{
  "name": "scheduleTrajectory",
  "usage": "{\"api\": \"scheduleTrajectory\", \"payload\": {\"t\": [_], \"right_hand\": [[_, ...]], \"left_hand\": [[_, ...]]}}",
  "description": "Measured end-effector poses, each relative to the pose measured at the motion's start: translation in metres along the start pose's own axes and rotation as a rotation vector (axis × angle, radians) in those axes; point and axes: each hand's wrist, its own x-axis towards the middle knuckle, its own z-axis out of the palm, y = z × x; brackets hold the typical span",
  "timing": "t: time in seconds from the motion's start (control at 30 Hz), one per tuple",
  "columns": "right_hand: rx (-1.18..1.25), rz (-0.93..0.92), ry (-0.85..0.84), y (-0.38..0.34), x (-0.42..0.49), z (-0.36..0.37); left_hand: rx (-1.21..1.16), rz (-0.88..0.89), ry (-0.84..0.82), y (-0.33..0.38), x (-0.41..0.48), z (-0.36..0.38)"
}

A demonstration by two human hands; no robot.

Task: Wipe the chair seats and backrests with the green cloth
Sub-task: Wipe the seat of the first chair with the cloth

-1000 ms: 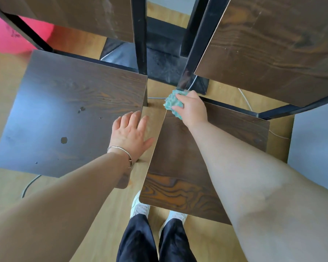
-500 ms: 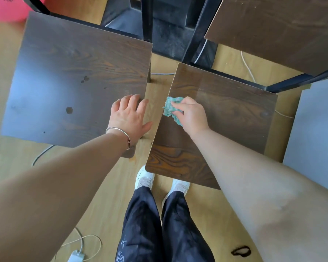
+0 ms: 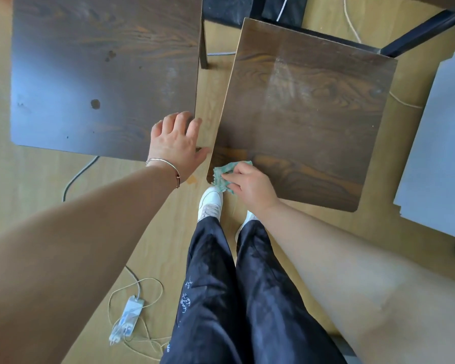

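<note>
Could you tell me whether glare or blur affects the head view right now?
Head view: a bluish sheen washes the left chair seat; a pale glare streak crosses the right chair seat; the green cloth in the right hand is sharp.

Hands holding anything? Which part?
Right hand grips the crumpled green cloth by its right side, on the right dark wooden chair seat. Left hand holds nothing, resting on the left dark wooden chair seat.

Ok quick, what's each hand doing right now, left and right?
Left hand: open, fingers resting on the left chair seat.
Right hand: gripping the green cloth on the right chair seat.
</note>
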Motion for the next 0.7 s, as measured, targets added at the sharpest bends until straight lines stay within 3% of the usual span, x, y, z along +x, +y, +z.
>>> {"api": "scheduleTrajectory", "payload": {"t": [0.27,0.47,0.7], "right_hand": [[-0.021,-0.016,-0.139,-0.002,0.0,-0.014],[-0.025,0.046,0.183,0.009,0.103,-0.09],[-0.134,0.167,0.364,0.021,0.235,-0.157]], "left_hand": [[0.023,-0.018,-0.008,0.002,0.001,-0.005],[0.03,-0.043,0.035,0.007,0.04,-0.017],[-0.019,-0.037,0.097,0.001,0.08,-0.024]]}}
